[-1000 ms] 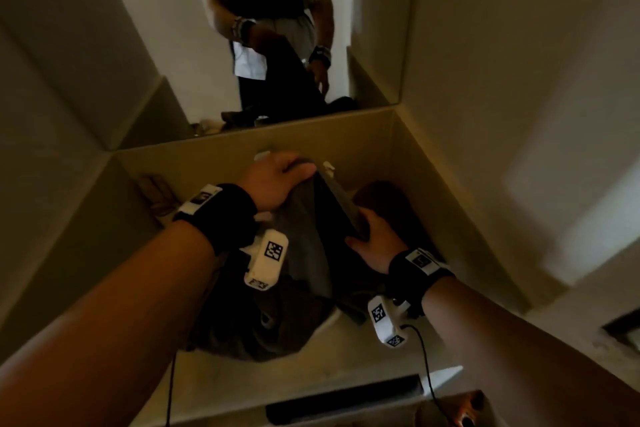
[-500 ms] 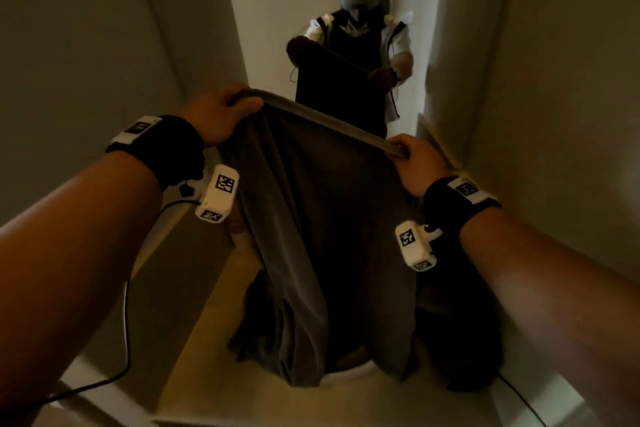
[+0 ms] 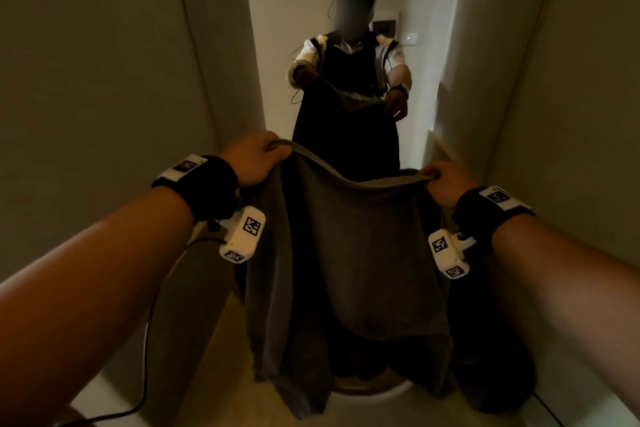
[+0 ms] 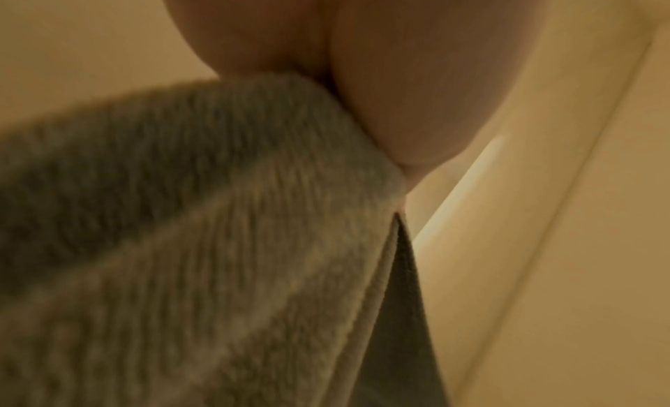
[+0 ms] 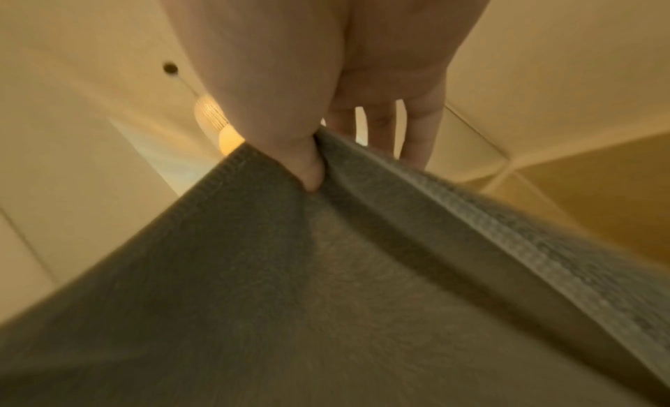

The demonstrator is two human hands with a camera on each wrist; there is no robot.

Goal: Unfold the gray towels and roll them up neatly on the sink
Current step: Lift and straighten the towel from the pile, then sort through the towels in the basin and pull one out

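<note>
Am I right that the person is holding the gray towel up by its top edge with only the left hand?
Not quite: both hands hold it. The head view shows the left hand and the right hand each gripping a top corner of the gray towel, which hangs between them.

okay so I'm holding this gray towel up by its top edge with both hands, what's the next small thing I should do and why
Probably draw your hands apart. The left hand and right hand each pinch a top corner of the gray towel, but the edge between them sags and the lower part hangs in uneven folds over the sink. Taut and flat, it should lay down and roll more neatly.
</note>
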